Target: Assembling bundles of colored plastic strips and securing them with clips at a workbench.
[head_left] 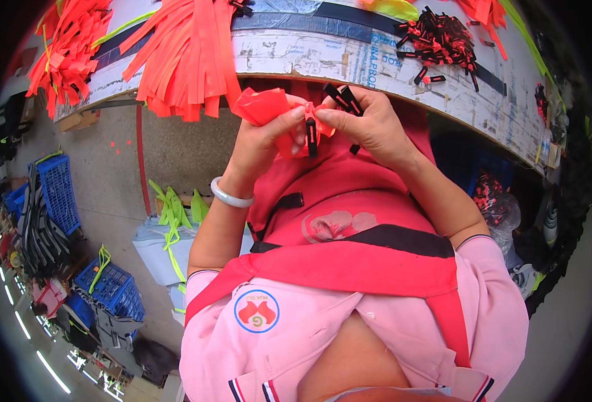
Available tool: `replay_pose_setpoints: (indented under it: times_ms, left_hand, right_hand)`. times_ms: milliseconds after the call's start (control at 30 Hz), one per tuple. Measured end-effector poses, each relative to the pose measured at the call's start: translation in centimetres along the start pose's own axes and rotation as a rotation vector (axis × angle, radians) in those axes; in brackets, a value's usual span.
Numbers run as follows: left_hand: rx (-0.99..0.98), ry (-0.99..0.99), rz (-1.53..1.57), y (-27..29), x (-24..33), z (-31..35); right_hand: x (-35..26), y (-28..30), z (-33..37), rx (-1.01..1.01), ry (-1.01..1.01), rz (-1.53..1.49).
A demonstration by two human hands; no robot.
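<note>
In front of my waist, both hands meet over a strip of orange-red fabric (pixel 262 107). My left hand (pixel 262 141) pinches it between thumb and fingers, and the strip folds up over the hand. A small black slotted plastic buckle (pixel 311 138) hangs from the strip between the two hands. My right hand (pixel 371 127) grips the strip's end with thumb and forefinger. More black buckles (pixel 345 100) stick out between that hand's fingers, and another dark piece shows below its palm. Fabric partly hides the left fingertips.
The table edge (pixel 269 70) runs just beyond my hands. Long orange-red strips (pixel 185 63) drape over it at the left, with another bunch (pixel 71 57) farther left. A pile of black and red buckles (pixel 440 40) lies at the right. Blue crates (pixel 58 194) stand on the floor.
</note>
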State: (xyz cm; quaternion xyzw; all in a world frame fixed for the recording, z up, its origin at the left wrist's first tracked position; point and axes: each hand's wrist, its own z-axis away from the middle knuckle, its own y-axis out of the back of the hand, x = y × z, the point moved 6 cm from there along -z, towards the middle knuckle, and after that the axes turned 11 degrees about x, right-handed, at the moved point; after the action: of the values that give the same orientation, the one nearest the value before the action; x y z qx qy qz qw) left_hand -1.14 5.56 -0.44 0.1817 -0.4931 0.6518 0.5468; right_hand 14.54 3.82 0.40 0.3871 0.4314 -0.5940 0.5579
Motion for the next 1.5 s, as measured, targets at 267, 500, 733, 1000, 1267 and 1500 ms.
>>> replay_pose_setpoints:
  times_ms: [267, 500, 733, 1000, 1267, 1500]
  left_hand:
    - [-0.067, -0.037, -0.060, 0.0, 0.1, 0.1]
    - [0.038, -0.257, -0.226, 0.2, -0.5, 0.2]
    - [0.026, -0.384, -0.337, -0.3, 0.2, 1.2]
    - [0.030, -0.500, -0.325, -1.1, 0.4, 1.6]
    - [-0.062, -0.547, -0.326, -1.5, 1.4, 1.8]
    - [-0.074, -0.572, -0.304, -1.8, 1.4, 2.3]
  right_hand:
    - [-0.4, -0.2, 0.2, 0.024, -0.029, -0.003]
    - [0.1, -0.4, 0.4, 0.194, 0.047, -0.116]
    - [-2.1, -1.0, 1.0, 0.089, 0.348, 0.100]
    - [-1.7, -1.5, 1.8, 0.037, 0.528, 0.112]
    - [-3.1, -1.2, 2.8, 0.043, 0.688, 0.254]
    - [-4.0, -1.7, 3.2, 0.027, 0.734, 0.257]
